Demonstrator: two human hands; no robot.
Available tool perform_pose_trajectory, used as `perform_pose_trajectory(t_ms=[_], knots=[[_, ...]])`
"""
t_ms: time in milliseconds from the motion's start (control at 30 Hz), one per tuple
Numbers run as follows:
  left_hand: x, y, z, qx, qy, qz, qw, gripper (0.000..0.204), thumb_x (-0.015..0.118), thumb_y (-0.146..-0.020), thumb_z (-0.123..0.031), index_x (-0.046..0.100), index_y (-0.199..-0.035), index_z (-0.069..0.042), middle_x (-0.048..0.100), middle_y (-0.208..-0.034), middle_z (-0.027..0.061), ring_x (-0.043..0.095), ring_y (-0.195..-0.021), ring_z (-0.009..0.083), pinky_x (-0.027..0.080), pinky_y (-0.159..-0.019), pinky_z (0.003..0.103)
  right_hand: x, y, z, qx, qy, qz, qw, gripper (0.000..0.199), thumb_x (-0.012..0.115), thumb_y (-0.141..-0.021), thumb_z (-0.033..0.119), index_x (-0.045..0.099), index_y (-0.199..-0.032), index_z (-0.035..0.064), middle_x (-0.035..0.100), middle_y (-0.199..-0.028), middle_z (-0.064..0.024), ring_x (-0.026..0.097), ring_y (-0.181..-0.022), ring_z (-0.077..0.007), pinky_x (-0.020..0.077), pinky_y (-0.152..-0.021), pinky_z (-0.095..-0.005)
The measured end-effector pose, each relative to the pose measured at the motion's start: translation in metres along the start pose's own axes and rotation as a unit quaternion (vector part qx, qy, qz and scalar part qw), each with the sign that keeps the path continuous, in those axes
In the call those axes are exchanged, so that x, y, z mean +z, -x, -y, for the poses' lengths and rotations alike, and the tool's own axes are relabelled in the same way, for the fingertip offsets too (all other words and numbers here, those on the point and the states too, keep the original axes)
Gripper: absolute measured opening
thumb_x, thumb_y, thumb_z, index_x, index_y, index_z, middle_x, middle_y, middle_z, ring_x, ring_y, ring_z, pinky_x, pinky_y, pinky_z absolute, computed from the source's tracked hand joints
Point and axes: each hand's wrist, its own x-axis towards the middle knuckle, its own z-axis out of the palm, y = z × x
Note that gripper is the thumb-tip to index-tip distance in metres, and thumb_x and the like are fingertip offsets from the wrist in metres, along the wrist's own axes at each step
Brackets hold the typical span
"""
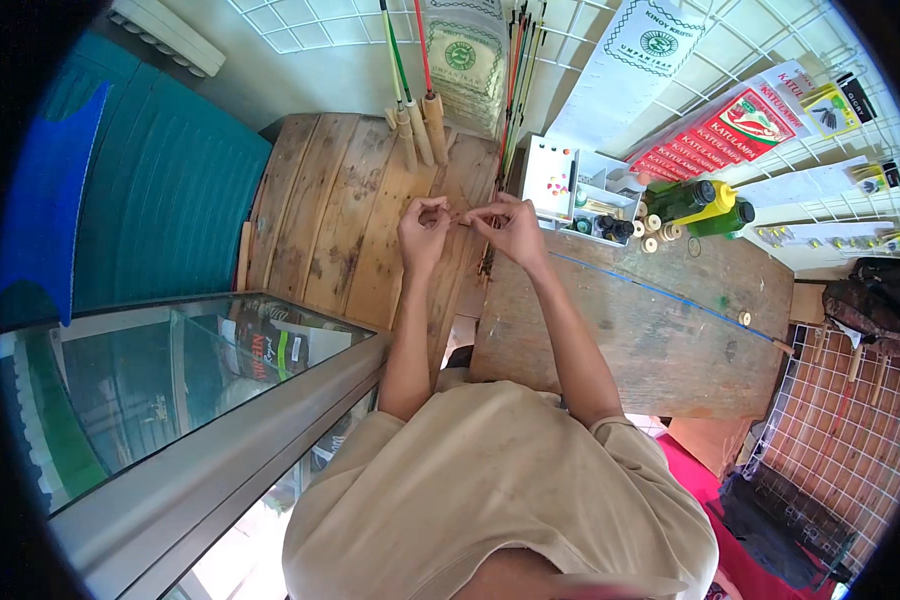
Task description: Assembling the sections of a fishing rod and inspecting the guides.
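Observation:
My left hand (425,240) and my right hand (515,236) are raised over the seam between two wooden tables, fingertips facing each other with a small gap between. Each is closed in a pinch. Something thin and dark seems to show at the right fingertips, too small to name. Just right of my right hand a slim blue fishing rod (660,292) lies slanting across the right table, its handle toward the far right corner. Beyond the hands, rods with pale handles (434,130) stand upright, one green and one red.
A white tray (550,178) with small coloured beads stands beyond my right hand. Near it are wooden spools (651,243) and green bottles (722,218). A glass display case (220,350) borders my left side. Packets hang on the white wire grid (745,45).

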Motion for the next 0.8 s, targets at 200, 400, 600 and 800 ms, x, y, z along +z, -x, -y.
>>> perform_pose_trajectory(t_ms=[200,400,600,800], knots=[[-0.008,-0.003,-0.002,-0.014,-0.036,0.003,0.999,0.007,0.061,-0.087,-0.001,0.060,-0.094,0.001,0.066,-0.093,0.0091,0.062,-0.082,0.0105,0.049,-0.071,0.022,0.024,0.007,-0.003,-0.045,0.204,-0.030,0.977,0.015,0.076,-0.069,0.027,0.076,-0.083,0.0200,0.056,-0.069,-0.0027,0.054,-0.076,-0.0199,0.0338,-0.071,-0.0364],[-0.001,-0.005,-0.008,0.042,0.014,0.005,0.999,0.008,0.058,-0.090,-0.002,0.058,-0.096,0.002,0.066,-0.094,0.0106,0.063,-0.086,0.0126,0.050,-0.074,0.024,0.029,0.009,-0.003,-0.054,0.242,-0.041,0.968,0.015,0.075,-0.072,0.028,0.076,-0.084,0.0192,0.057,-0.074,-0.0019,0.054,-0.081,-0.0191,0.0324,-0.072,-0.0354],[0.006,-0.002,-0.022,0.009,-0.026,0.019,0.999,0.011,0.058,-0.091,-0.004,0.058,-0.099,0.003,0.067,-0.093,0.0117,0.064,-0.085,0.0143,0.050,-0.074,0.024,0.026,0.009,-0.002,-0.058,0.229,-0.103,0.966,0.015,0.074,-0.073,0.027,0.076,-0.085,0.0178,0.056,-0.070,-0.0019,0.053,-0.075,-0.0195,0.0325,-0.070,-0.0350],[0.003,0.000,-0.022,0.030,-0.030,0.030,0.999,0.012,0.058,-0.091,-0.005,0.058,-0.100,0.003,0.068,-0.092,0.0125,0.064,-0.083,0.0123,0.050,-0.073,0.024,0.034,0.008,-0.003,-0.053,0.226,-0.112,0.966,0.015,0.074,-0.074,0.025,0.076,-0.087,0.0174,0.055,-0.067,-0.0013,0.052,-0.072,-0.0193,0.0323,-0.069,-0.0346]])
